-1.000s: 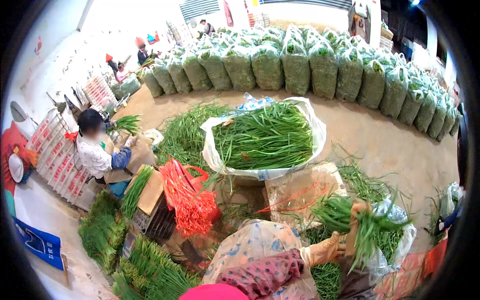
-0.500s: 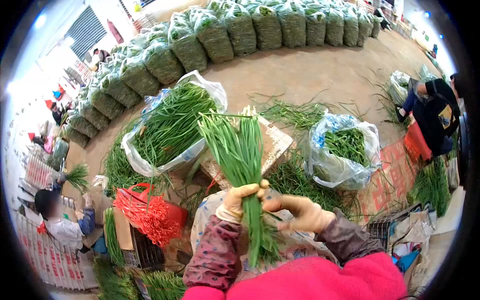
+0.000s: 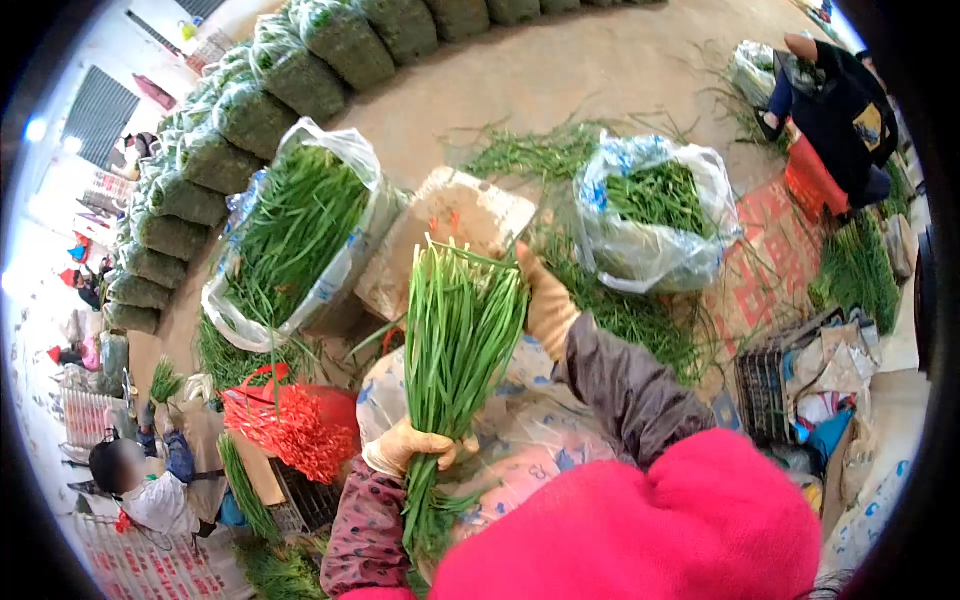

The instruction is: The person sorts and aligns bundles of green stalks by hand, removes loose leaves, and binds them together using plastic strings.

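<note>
A thick bunch of chives (image 3: 458, 345) stands over my lap, its pale stem ends at the top and its leaf tips hanging below. My left hand (image 3: 415, 445), in a light glove, is wrapped round the lower part of the bunch. My right hand (image 3: 547, 305), gloved too, lies with fingers stretched along the upper right side of the bunch, near the stem ends; its thumb is mostly hidden. A patterned plastic sheet (image 3: 545, 420) covers my lap beneath the bunch.
Open plastic bags of chives stand at left (image 3: 375, 215) and right (image 3: 720, 190). Between them is a worn board (image 3: 410, 235). Red ties (image 3: 300, 430) lie in a red bag at left. A black crate (image 3: 765, 395) stands at right. Co-workers sit on both sides (image 3: 165, 500) (image 3: 850, 110).
My right hand has moved from beside the lower leaves up to the stem ends. My left hand and the bunch appear lower and further left; the view has tilted down.
</note>
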A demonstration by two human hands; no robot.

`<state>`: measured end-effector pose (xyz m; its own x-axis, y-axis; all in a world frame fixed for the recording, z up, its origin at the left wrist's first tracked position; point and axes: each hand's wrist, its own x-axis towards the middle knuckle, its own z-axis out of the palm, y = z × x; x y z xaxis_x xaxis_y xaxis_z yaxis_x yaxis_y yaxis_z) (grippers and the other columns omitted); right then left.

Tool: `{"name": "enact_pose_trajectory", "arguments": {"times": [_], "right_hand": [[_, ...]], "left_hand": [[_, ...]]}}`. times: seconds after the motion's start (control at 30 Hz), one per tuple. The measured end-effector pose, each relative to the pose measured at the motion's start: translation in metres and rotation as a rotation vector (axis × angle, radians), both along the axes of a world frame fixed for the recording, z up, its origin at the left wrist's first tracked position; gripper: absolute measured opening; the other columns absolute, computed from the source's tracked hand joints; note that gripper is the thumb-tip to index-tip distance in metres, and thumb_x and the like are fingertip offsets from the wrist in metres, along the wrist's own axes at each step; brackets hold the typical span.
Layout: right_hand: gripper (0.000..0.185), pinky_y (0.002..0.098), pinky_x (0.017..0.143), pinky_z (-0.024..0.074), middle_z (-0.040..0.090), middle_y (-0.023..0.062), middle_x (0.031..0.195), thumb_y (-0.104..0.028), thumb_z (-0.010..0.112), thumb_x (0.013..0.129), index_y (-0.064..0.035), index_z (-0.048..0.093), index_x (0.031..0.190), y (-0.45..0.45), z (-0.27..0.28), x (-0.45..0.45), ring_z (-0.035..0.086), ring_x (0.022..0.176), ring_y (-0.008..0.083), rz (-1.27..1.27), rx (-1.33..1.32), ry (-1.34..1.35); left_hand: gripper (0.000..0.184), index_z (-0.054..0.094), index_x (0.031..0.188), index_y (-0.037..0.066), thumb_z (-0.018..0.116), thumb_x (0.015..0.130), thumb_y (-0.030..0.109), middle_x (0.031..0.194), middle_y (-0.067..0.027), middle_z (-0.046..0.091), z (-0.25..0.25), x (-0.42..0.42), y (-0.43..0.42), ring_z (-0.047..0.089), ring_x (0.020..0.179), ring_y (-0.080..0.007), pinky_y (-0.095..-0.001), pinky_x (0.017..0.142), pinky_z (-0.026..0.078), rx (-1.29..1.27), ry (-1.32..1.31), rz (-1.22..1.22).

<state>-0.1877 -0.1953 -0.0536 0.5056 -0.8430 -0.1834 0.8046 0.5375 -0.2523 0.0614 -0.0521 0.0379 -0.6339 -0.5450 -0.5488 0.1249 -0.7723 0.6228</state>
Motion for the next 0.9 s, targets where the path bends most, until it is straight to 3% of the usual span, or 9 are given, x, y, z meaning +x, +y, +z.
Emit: {"name": "enact_pose_trajectory", "arguments": {"times": [0.13, 0.27, 0.4, 0.57, 0.6, 0.67, 0.73, 0.8, 0.9], "right_hand": [[0.03, 0.0312, 0.05, 0.0485, 0.055, -0.0001, 0.07, -0.029, 0.053, 0.096, -0.0025, 0.062, 0.105, -0.004, 0.006, -0.004, 0.051, 0.054, 0.0149, -0.306, 0.083, 0.385], [0.032, 0.0286, 0.046, 0.0404, 0.052, -0.0023, 0.067, -0.033, 0.051, 0.096, -0.0036, 0.064, 0.103, -0.002, 0.005, -0.014, 0.046, 0.053, 0.0108, -0.214, 0.118, 0.716], [0.025, 0.0305, 0.047, 0.0417, 0.059, 0.0047, 0.074, -0.009, 0.043, 0.087, -0.0047, 0.067, 0.087, -0.02, 0.002, -0.036, 0.05, 0.056, 0.0165, -0.276, 0.149, 1.088], [0.022, 0.0267, 0.043, 0.037, 0.053, -0.0021, 0.066, -0.014, 0.044, 0.089, -0.008, 0.063, 0.099, -0.044, -0.02, -0.115, 0.044, 0.046, 0.0111, -0.672, 0.251, 0.834], [0.023, 0.0255, 0.043, 0.038, 0.054, -0.0014, 0.069, -0.017, 0.048, 0.09, -0.0086, 0.063, 0.105, -0.044, -0.019, -0.13, 0.046, 0.049, 0.0097, -0.532, 0.204, 0.73], [0.027, 0.024, 0.048, 0.0396, 0.053, -0.0033, 0.072, -0.022, 0.054, 0.091, -0.0096, 0.061, 0.113, -0.02, 0.037, -0.112, 0.047, 0.056, 0.0086, -0.099, -0.179, 1.008], [0.04, 0.0234, 0.054, 0.0436, 0.059, -0.0012, 0.08, -0.013, 0.06, 0.085, -0.0095, 0.056, 0.125, 0.006, 0.079, -0.074, 0.052, 0.065, 0.0075, 0.305, -0.36, 1.047], [0.051, 0.0217, 0.06, 0.0458, 0.063, -0.0003, 0.088, -0.006, 0.063, 0.08, -0.0074, 0.051, 0.13, 0.026, 0.074, -0.045, 0.054, 0.071, 0.0062, 0.361, -0.648, 1.129], [0.056, 0.0263, 0.074, 0.0489, 0.066, 0.0064, 0.094, -0.007, 0.062, 0.079, -0.0006, 0.046, 0.132, 0.038, 0.075, -0.012, 0.06, 0.078, 0.0117, 0.318, -0.517, 1.058]], "left_hand": [[0.06, 0.046, 0.125, -0.006, 0.07, 0.073, 0.013, 0.104, -0.0244, 0.06, -0.007, 0.002, 0.018, 0.048, 0.052, -0.0132, -0.0243, 0.046, 0.038, 0.118, 0.085, 0.111], [0.064, 0.041, 0.129, -0.006, 0.068, 0.073, 0.01, 0.109, -0.0248, 0.058, -0.013, 0.0, 0.027, 0.047, 0.051, -0.0125, -0.0229, 0.045, 0.039, 0.197, 0.154, 0.121], [0.064, 0.041, 0.129, -0.005, 0.068, 0.073, 0.009, 0.109, -0.0245, 0.058, -0.009, -0.005, 0.027, 0.047, 0.052, -0.0129, -0.0235, 0.044, 0.039, 0.232, 0.125, 0.115], [0.065, 0.044, 0.126, -0.005, 0.07, 0.068, 0.009, 0.108, -0.0216, 0.06, -0.006, 0.009, 0.038, 0.048, 0.052, -0.0139, -0.0255, 0.044, 0.039, 0.159, 0.049, 0.044], [0.065, 0.044, 0.126, -0.005, 0.07, 0.068, 0.009, 0.108, -0.0216, 0.06, -0.007, 0.01, 0.038, 0.048, 0.052, -0.0139, -0.0255, 0.044, 0.039, 0.16, 0.051, 0.055], [0.064, 0.045, 0.125, -0.005, 0.07, 0.067, 0.009, 0.105, -0.0202, 0.062, -0.007, 0.01, 0.039, 0.048, 0.052, -0.0141, -0.0263, 0.045, 0.04, 0.153, -0.011, 0.086], [0.063, 0.046, 0.124, -0.004, 0.07, 0.067, 0.008, 0.104, -0.0189, 0.062, -0.003, 0.006, 0.032, 0.05, 0.054, -0.0145, -0.0265, 0.046, 0.041, 0.14, -0.04, 0.067], [0.062, 0.046, 0.124, -0.003, 0.069, 0.068, 0.005, 0.104, -0.0168, 0.063, -0.001, 0.001, 0.029, 0.051, 0.056, -0.0152, -0.0264, 0.048, 0.043, 0.137, -0.074, 0.082], [0.049, 0.053, 0.117, -0.002, 0.067, 0.07, 0.0, 0.101, -0.0146, 0.064, -0.003, 0.002, 0.026, 0.055, 0.059, -0.0152, -0.0267, 0.05, 0.045, 0.095, -0.144, 0.029]]}}
